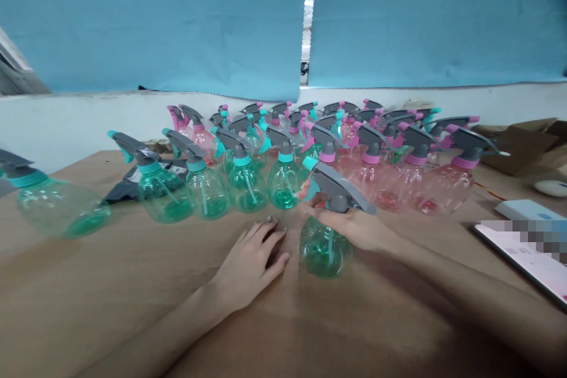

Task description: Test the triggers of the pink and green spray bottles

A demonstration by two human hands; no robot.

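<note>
Head view.

Item 1: held spray bottle [325, 251], the landmark for this list. Clear green body, grey spray head, teal nozzle aimed leftward; roughly upright. Whether its base touches the desk [248, 336] cannot be told.

Item 2: right hand [354, 227], closed around the neck of the held spray bottle, one fingertip close to the teal trigger [312, 186]. Whether the trigger is pressed cannot be told.

Item 3: left hand [252, 263], left of the held spray bottle and apart from it; laid on the desk, fingers loosely spread, nothing in them.

Item 4: green bottles [208, 192], four in a front row, beyond and left of the held spray bottle. One lone green bottle [62, 207] at far left.

Item 5: pink bottles [401, 186], beyond and right of the held spray bottle; mixed colours crowd behind.

Item 6: phone [522, 254], well to the right of the held spray bottle.

Handling notes, by judgement. The neck is a sound place to grip: it should spare the thin-looking body. Best to keep fingertips off the trigger and the bottle vertical. Neighbouring spray heads overlap closely, so slow movement should avoid knocks. The idle left hand could steady the base.
</note>
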